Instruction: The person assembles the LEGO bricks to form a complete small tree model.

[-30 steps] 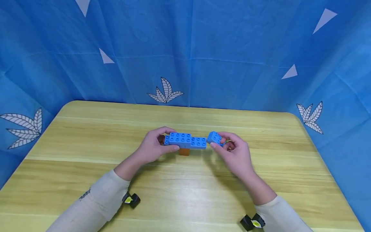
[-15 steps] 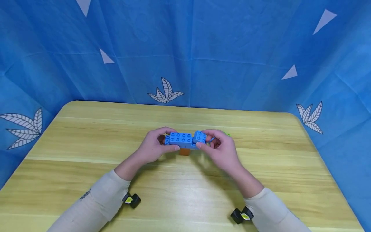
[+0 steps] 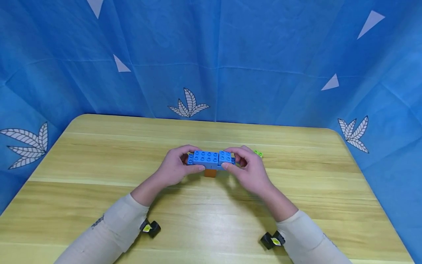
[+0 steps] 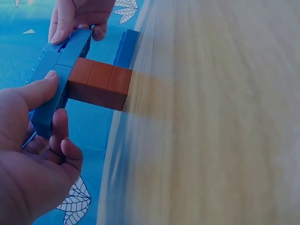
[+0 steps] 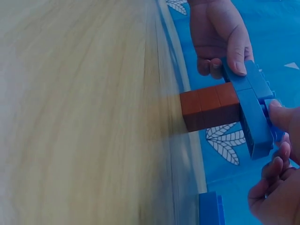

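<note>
A stack of toy building bricks stands near the middle of the table, a brown column (image 5: 211, 108) of bricks under a row of blue bricks (image 4: 47, 112). On that row sits a long blue brick (image 3: 206, 158). My left hand (image 3: 176, 167) grips the left end of the blue row, thumb on the near side. At the right end, my right hand (image 3: 252, 170) pinches a small blue brick (image 3: 225, 156) between thumb and fingers. It lies level, right beside the long brick and over the row. The right hand hides part of the row's end.
A bright green brick (image 3: 258, 153) shows just behind the right hand. In the right wrist view another blue brick (image 5: 210, 208) stands by the table's far edge. A blue curtain (image 3: 263, 73) hangs behind the wooden table (image 3: 204, 227).
My right hand has moved left with the small blue brick, from beside the stack to over its right end. The brick has gone from tilted to level. The left hand stays put.
</note>
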A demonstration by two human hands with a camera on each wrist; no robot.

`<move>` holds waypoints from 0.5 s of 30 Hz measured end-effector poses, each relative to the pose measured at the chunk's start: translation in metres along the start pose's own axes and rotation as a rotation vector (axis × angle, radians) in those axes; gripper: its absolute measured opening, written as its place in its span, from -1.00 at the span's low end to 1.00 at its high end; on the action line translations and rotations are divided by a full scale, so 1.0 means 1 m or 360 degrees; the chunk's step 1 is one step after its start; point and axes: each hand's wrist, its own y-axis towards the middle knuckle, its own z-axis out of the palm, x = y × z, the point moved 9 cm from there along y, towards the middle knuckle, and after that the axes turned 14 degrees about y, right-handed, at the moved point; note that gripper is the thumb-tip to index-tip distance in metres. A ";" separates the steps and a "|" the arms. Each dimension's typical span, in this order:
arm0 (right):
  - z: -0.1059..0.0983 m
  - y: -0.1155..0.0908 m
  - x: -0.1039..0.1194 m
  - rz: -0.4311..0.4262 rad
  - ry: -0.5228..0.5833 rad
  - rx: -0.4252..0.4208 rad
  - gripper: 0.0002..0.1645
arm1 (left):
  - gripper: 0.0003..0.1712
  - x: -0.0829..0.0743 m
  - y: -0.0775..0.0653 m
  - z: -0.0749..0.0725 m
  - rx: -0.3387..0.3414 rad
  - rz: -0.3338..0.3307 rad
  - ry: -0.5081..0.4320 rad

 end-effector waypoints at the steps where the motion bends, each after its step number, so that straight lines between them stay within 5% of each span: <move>1: 0.000 0.000 0.000 -0.0013 -0.0017 0.0009 -0.65 | -0.56 0.000 0.000 0.000 -0.0003 -0.0002 0.0007; 15: 0.006 -0.004 0.005 -0.0210 -0.0242 0.0040 -0.58 | -0.56 0.000 0.000 0.000 -0.0056 0.0001 0.0056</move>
